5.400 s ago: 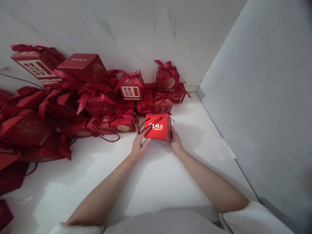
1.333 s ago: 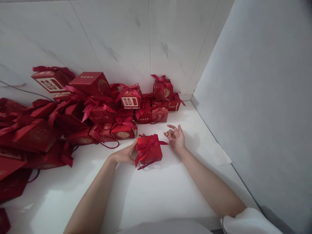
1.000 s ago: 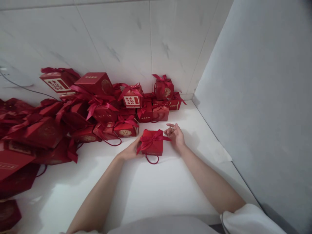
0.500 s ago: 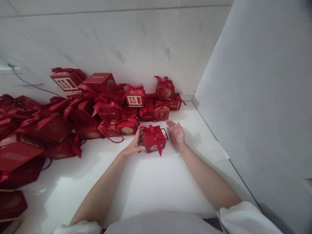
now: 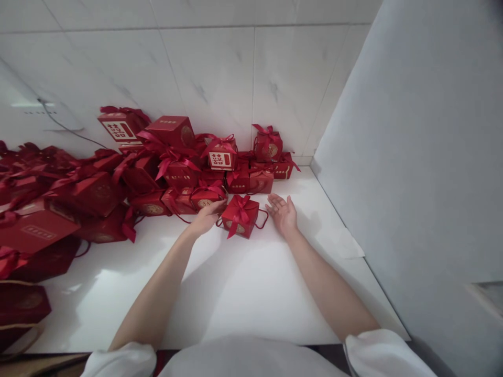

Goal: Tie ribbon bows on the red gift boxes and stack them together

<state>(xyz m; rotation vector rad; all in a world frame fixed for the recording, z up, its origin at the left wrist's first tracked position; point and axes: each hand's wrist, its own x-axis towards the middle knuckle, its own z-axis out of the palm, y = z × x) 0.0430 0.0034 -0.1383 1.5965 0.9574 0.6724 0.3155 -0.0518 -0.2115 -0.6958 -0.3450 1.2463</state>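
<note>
one cubic red box (image 5: 240, 217), satin bow; left hand (image 5: 207, 216) touches, right hand (image 5: 283, 213) grip wide.

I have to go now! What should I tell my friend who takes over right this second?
Left hand: open, fingers against the left side of the small red gift box.
Right hand: open, palm up, just right of the box, holding nothing.
The box sits on the white counter, bow tied on top, in front of the pile of red boxes.
Done: bow is tied.
Left: box not yet in the pile.

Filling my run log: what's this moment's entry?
left hand: touching red gift box | right hand: open, beside box | box: on white counter
</note>
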